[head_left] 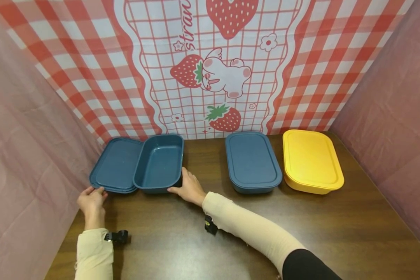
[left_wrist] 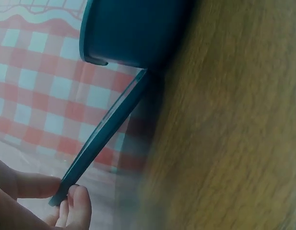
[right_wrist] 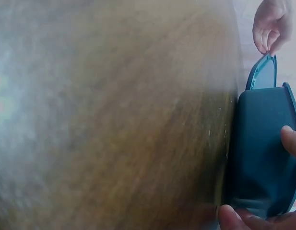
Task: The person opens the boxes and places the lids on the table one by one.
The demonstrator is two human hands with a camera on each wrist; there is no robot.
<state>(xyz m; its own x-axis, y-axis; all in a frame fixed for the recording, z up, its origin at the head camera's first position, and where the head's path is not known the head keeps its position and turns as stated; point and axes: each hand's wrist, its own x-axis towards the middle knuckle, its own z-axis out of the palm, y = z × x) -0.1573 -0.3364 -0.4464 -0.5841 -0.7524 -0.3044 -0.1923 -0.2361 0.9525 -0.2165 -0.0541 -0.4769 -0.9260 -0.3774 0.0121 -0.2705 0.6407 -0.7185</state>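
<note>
The left hand [head_left: 92, 202] is pinching the near-left corner of the blue lid [head_left: 117, 165], thumb on one face and fingers on the other, and it is standing closer to that lid than the right hand [head_left: 190, 189] is, which is gripping the near-right corner of the open blue box [head_left: 161, 167]. The lid is lying just left of the open box, stretching away from the left hand, its long axis running from front to back roughly alongside the box's own. It is not sitting flat: the left wrist view is showing it slanting, its outer edge rising off the counter [head_left: 168, 241] and its inner edge dipping toward the open box's base; whether that edge is touching the box or tucking beneath it, I cannot tell. To the right of the open box, well apart, a closed blue box [head_left: 253, 159] is resting, and farther right a yellow box [head_left: 313, 159] is sitting. Behind the open box, a checked cloth [head_left: 101, 66] is hanging.
</note>
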